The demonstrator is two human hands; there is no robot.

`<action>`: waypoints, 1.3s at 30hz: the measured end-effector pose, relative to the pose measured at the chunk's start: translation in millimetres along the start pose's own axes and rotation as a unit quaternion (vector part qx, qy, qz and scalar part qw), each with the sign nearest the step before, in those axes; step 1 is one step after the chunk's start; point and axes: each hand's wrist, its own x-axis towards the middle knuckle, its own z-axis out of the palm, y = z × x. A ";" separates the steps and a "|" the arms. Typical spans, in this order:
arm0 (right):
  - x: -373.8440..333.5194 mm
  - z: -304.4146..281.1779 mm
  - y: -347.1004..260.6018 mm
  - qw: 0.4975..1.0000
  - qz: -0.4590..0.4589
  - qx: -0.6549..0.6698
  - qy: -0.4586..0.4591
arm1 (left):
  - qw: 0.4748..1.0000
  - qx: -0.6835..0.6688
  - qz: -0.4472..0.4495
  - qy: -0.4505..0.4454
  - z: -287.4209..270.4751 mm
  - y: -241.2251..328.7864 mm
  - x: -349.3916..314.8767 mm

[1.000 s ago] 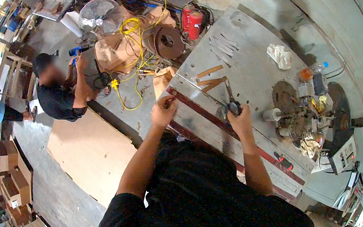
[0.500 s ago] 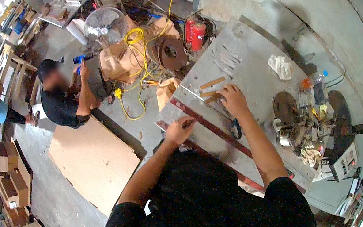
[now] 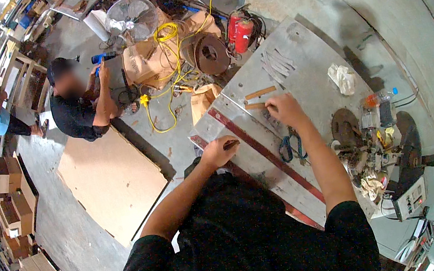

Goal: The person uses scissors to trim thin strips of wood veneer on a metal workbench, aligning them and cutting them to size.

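Left hand fingers grip dark stick | right hand grasp unclear, wooden strip

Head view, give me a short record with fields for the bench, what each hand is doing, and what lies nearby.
surface: grey metal workbench
left hand: closed on a small dark tool, near the bench's front corner
right hand: resting on a wooden strip
second strip: wooden strip lying just beyond it
between hands: long dark red bar
near right forearm: blue-handled pliers
far side: crumpled white rag
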 end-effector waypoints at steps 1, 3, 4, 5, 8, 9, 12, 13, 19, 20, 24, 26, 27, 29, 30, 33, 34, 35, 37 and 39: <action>5.4 -0.6 1.7 0.999 -0.016 0.018 0.023 | 1.000 -0.003 0.007 0.002 3.6 -4.5 2.8; 22.7 -1.9 1.2 0.995 -0.048 0.060 0.071 | 1.000 -0.005 0.014 -0.005 2.9 -3.7 5.1; 30.6 -3.2 0.7 0.995 -0.034 0.074 0.056 | 1.000 -0.005 0.014 -0.012 1.5 -0.6 4.2; 40.0 -4.8 0.3 0.995 -0.019 0.089 0.044 | 1.000 -0.003 0.015 -0.019 -2.7 3.6 5.0; 60.7 6.4 13.7 0.998 0.033 0.041 0.035 | 0.999 -0.010 -0.001 -0.032 -9.7 12.8 2.9; 64.5 11.8 17.4 0.996 0.040 -0.017 0.080 | 0.998 -0.014 -0.033 -0.044 -9.7 11.3 5.9; 71.6 15.9 19.9 0.993 0.073 -0.061 0.064 | 1.000 0.006 -0.006 0.004 -7.8 8.3 1.9; 70.9 15.3 19.1 0.995 0.075 -0.059 0.033 | 1.000 -0.002 -0.007 0.009 -9.0 6.7 0.4; 44.3 28.9 25.1 0.998 0.017 -0.054 0.035 | 0.999 -0.038 -0.021 0.022 -7.9 -5.4 1.4; 40.1 30.1 24.5 0.998 0.022 -0.052 0.042 | 0.999 -0.032 -0.023 0.020 -8.5 -2.7 0.7; 30.9 26.8 17.5 0.995 -0.013 -0.084 0.058 | 0.998 -0.038 -0.043 -0.009 -2.6 -1.3 3.6; 35.9 25.3 12.6 0.993 -0.001 -0.077 0.093 | 0.999 -0.030 0.025 0.005 -0.1 -2.2 4.2; 39.5 23.1 6.3 0.992 0.015 -0.074 0.106 | 0.999 -0.036 0.031 0.004 0.9 -1.5 3.6; 40.9 22.9 6.6 0.994 0.026 -0.040 0.098 | 0.998 -0.048 0.040 -0.003 2.4 0.9 4.6; 39.5 26.4 12.0 0.997 0.021 -0.009 0.078 | 0.998 -0.054 0.043 -0.009 3.2 2.7 5.8; 34.1 22.1 2.2 0.999 -0.041 0.026 0.009 | 0.999 -0.025 0.038 -0.002 0.5 3.9 4.9; 32.6 19.3 -7.9 0.997 -0.073 0.027 -0.016 | 0.999 -0.008 0.032 0.008 -1.9 3.7 2.4; 27.5 22.3 -6.6 0.996 -0.084 -0.001 0.009 | 0.999 -0.009 0.031 0.008 -1.2 2.9 2.3; 25.9 23.7 0.5 0.998 -0.054 -0.016 0.001 | 1.000 -0.012 0.025 0.010 -1.9 -0.1 0.8; 23.5 31.2 17.0 0.999 -0.037 -0.018 0.020 | 1.000 -0.010 0.025 0.007 0.8 -4.4 3.2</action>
